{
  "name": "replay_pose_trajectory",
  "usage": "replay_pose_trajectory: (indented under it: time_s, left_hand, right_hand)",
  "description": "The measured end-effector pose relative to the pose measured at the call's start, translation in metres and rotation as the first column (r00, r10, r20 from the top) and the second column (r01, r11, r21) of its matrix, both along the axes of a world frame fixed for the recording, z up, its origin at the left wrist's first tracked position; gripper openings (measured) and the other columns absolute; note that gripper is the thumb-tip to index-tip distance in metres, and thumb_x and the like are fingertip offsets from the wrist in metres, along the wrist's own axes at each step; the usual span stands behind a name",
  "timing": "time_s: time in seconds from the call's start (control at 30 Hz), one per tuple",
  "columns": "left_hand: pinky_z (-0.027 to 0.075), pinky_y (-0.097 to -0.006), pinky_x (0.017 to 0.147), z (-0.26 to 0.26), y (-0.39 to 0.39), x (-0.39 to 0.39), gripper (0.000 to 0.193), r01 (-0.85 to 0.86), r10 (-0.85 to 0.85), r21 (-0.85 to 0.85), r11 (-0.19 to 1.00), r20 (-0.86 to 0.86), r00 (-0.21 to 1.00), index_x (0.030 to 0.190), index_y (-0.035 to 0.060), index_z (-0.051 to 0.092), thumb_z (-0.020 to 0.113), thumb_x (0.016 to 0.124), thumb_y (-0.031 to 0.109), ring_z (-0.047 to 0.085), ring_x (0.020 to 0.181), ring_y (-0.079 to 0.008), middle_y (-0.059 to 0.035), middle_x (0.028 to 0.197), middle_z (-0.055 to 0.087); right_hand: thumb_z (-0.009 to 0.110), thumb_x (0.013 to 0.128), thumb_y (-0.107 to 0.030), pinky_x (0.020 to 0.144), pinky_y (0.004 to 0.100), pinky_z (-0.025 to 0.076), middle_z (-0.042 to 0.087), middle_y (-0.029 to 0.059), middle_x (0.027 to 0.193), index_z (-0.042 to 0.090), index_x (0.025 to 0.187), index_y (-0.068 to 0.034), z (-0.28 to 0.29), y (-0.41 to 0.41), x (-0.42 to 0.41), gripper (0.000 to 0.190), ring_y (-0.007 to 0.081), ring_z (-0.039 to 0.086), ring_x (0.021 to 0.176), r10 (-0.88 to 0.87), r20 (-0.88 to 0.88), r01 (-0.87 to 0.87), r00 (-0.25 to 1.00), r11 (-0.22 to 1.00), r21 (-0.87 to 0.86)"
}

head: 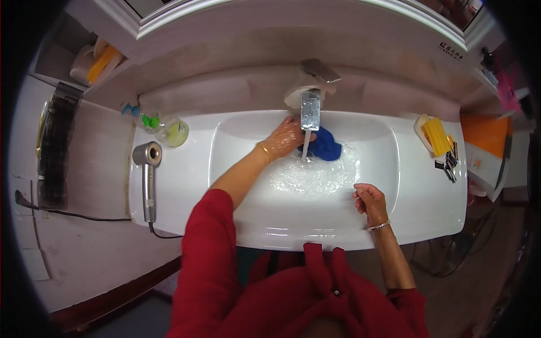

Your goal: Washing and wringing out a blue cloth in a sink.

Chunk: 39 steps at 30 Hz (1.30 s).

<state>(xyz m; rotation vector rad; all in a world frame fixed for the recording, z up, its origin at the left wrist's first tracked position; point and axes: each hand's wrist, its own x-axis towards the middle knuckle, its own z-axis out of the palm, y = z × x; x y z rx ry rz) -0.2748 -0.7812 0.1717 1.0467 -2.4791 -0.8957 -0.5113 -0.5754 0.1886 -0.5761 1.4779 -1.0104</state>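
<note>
A blue cloth (324,144) lies wet in the white washbasin (253,203), under the chrome tap (310,110). Water (306,145) runs from the spout and spreads over the basin floor. My left hand (282,138), wet and with a gold-coloured bangle at the wrist, grips the cloth's left side; the spout and the stream hide part of the fingers. Over the basin's front right, my right hand (370,200) hangs with loosely bent, slightly parted fingers. Nothing can be made out in it, and it is apart from the cloth.
At left on the ledge are pump bottles (174,132) and a grey hair dryer (148,181) with its cord. A yellow object (437,136) sits in a soap dish at right, beside small dark items (449,164). The tap lever (321,69) rises behind the spout.
</note>
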Motion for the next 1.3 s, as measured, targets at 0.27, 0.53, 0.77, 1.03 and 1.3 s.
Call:
replay_pose_trajectory:
  time_s: [0.27, 0.53, 0.77, 1.03, 1.3]
  left_hand:
    - [0.04, -0.0398, 0.085, 0.009, 0.012, 0.146, 0.032, 0.028, 0.204, -0.555, 0.832, 0.353, 0.913, 0.107, 0.0146, 0.06, 0.055, 0.076, 0.007, 0.049, 0.105, -0.0313, -0.0162, 0.107, 0.054]
    - [0.045, -0.0418, 0.076, -0.007, 0.124, 0.126, 0.036, -0.014, 0.092, -0.123, 0.992, 0.661, 0.744, 0.096, 0.0087, 0.058, 0.067, 0.064, 0.022, 0.054, 0.091, -0.0331, -0.0187, 0.095, 0.056]
    - [0.044, -0.0378, 0.076, 0.003, 0.13, 0.073, 0.036, 0.094, -0.145, 0.36, 0.928, 0.12, 0.982, 0.097, 0.0064, 0.061, 0.066, 0.071, 0.031, 0.053, 0.079, -0.0296, -0.0129, 0.088, 0.057]
    - [0.042, -0.0253, 0.082, 0.049, 0.112, 0.041, 0.063, 0.16, 0.178, 0.781, 0.603, -0.327, 0.928, 0.127, 0.0113, 0.04, 0.072, 0.074, 0.027, 0.053, 0.092, -0.0116, -0.0048, 0.098, 0.058]
    - [0.043, -0.0296, 0.08, 0.045, 0.104, 0.046, 0.074, 0.01, -0.189, 0.74, 0.673, 0.158, 0.969, 0.119, 0.0105, 0.05, 0.08, 0.059, 0.041, 0.057, 0.088, -0.0221, -0.0089, 0.092, 0.059]
  right_hand:
    - [0.056, 0.084, -0.016, 0.044, 0.0197, 0.038, 0.061, 0.0052, 0.077, 0.06, 0.097, 0.0, -0.009, -0.01, 0.019, 0.021, 0.0074, 0.051, 0.054, 0.135, 0.038, -0.137, 0.99, 0.987, 0.082]
    - [0.058, 0.083, -0.017, 0.046, 0.0203, 0.04, 0.061, 0.0049, 0.078, 0.059, 0.095, -0.001, -0.014, -0.022, 0.045, 0.02, 0.0081, 0.053, 0.057, 0.322, 0.088, -0.327, 0.943, 0.944, 0.045]
    - [0.073, 0.069, -0.015, 0.076, 0.032, 0.048, 0.055, 0.0122, 0.106, 0.052, 0.114, -0.009, -0.03, -0.02, 0.049, 0.05, 0.022, 0.057, 0.09, 0.528, -0.309, -0.551, 0.791, 0.835, 0.016]
    - [0.073, 0.066, -0.015, 0.085, 0.0322, 0.043, 0.057, 0.0147, 0.105, 0.055, 0.089, -0.004, -0.017, -0.037, 0.018, 0.032, 0.0226, 0.054, 0.1, 0.623, -0.34, -0.709, 0.705, 0.637, -0.302]
    - [0.061, 0.085, -0.017, 0.06, 0.0232, 0.047, 0.058, 0.0006, 0.076, 0.055, 0.088, -0.004, 0.029, -0.032, -0.005, 0.014, 0.0071, 0.053, 0.062, 0.468, 0.084, -0.435, 0.88, 0.864, -0.255]
